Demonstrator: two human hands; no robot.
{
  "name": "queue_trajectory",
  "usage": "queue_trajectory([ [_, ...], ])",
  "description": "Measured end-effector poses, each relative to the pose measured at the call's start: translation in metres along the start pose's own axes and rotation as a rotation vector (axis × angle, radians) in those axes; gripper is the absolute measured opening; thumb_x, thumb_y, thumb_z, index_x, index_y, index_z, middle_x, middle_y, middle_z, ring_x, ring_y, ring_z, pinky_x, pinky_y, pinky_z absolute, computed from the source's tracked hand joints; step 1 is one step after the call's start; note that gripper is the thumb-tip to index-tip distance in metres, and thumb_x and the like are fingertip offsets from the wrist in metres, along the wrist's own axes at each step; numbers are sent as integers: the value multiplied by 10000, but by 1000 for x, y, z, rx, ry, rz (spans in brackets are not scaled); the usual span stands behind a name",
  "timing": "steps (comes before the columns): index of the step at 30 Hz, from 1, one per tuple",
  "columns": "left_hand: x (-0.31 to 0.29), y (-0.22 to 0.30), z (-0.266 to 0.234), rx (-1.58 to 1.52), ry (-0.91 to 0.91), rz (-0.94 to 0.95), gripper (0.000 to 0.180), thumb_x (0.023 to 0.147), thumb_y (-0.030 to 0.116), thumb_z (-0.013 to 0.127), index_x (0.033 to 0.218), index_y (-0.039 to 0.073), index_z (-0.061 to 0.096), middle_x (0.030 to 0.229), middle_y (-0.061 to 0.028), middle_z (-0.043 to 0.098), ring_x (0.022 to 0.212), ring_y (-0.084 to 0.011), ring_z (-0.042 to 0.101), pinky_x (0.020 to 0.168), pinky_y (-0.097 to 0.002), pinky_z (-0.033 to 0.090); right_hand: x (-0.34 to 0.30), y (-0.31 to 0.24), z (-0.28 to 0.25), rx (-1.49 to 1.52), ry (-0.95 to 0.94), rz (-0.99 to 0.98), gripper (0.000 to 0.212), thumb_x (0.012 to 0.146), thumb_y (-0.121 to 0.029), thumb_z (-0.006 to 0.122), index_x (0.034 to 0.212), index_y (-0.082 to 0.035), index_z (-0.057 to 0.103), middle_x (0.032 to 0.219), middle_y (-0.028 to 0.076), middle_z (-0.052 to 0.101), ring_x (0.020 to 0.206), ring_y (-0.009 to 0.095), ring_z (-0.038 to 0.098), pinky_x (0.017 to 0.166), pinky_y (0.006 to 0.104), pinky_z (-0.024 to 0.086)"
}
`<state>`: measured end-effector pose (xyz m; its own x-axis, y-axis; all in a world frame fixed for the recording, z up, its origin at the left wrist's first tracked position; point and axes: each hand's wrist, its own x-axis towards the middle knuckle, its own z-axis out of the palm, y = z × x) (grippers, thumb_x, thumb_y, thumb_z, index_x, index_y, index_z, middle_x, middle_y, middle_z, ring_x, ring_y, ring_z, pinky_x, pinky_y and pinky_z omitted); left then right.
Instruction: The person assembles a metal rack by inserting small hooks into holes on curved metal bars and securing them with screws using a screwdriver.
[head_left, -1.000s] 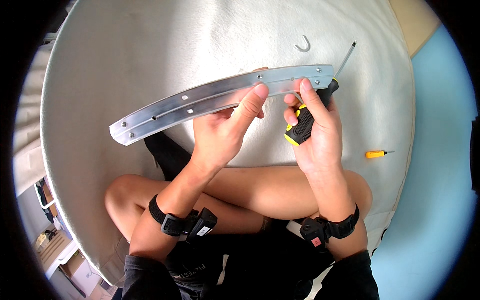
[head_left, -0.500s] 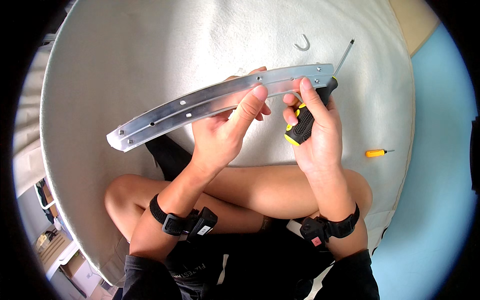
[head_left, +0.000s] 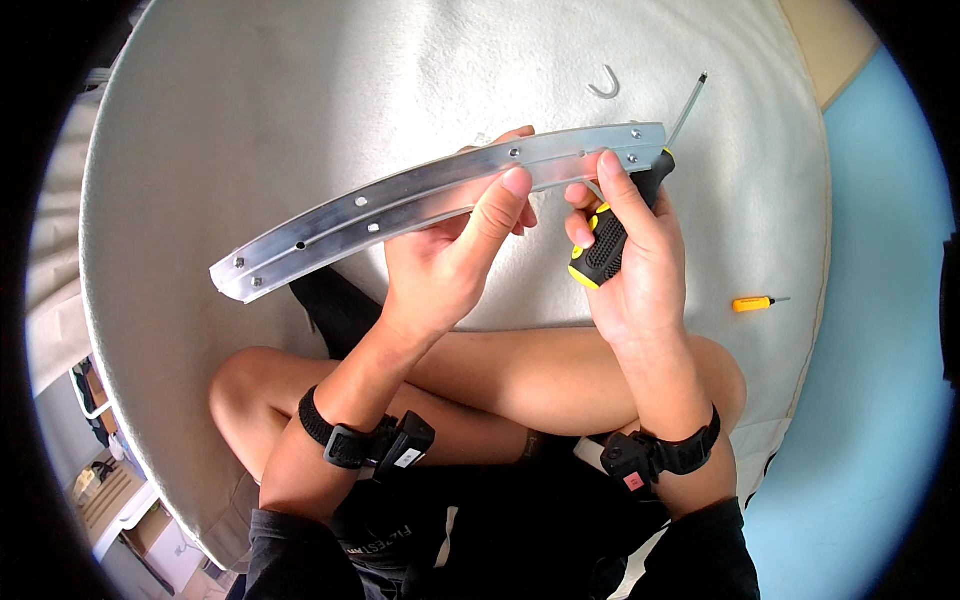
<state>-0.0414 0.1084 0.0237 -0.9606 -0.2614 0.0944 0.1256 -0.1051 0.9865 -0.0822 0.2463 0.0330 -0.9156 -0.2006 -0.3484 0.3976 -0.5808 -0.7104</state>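
Note:
A long, slightly curved metal rail with screws at both ends and several holes spans the space before me, its right end higher. My left hand grips it near the middle, thumb on the face and fingers behind. My right hand keeps a black and yellow screwdriver in its palm, the shaft pointing up and away past the rail's right end. The right thumb also presses on the rail near that end. Part of the screwdriver handle is hidden by the hand.
A grey metal hook lies on the pale blanket beyond the rail. To the right rests a small yellow screwdriver. My crossed legs are beneath my arms. A blue surface lies past the blanket's right edge.
The rail and both hands have shifted very slightly up and to the left. The screwdriver has moved a little with the right hand; both grips stay the same.

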Motion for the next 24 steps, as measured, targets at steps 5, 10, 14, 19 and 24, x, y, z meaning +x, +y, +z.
queue_trajectory([
  [5,-1,5,2,2,22,-39,245,906,142,643,1063,-45,668,740,-62,624,650,-102,571,563,-230,449,0,0,0,2,9,0,206,880,-151,671,993,-46,536,884,80,637,729,136,620,516,251,443],
  [10,-1,4,-2,15,14,-49,242,893,140,660,1051,-43,672,762,-63,634,639,-100,574,557,-230,459,0,0,-1,2,-9,-3,216,878,-159,675,995,-43,536,888,86,641,737,137,622,521,249,447],
  [14,-2,5,0,7,41,-50,237,888,129,665,1052,-43,673,769,-56,638,643,-99,578,561,-225,470,-1,0,0,-5,-17,-5,217,880,-166,674,996,-44,536,890,92,642,741,138,624,524,244,449],
  [19,-2,2,-3,26,34,-45,232,889,129,665,1052,-35,675,795,-55,640,650,-98,578,566,-221,471,0,1,0,-3,-16,-3,218,882,-164,671,998,-39,535,892,93,642,743,136,624,524,242,450],
  [24,-1,3,-3,58,11,-23,243,888,141,668,1060,-31,674,766,-46,621,659,-98,574,567,-222,466,-1,0,-2,5,-27,-5,219,883,-165,670,999,-38,536,898,84,641,746,135,622,524,243,449],
])
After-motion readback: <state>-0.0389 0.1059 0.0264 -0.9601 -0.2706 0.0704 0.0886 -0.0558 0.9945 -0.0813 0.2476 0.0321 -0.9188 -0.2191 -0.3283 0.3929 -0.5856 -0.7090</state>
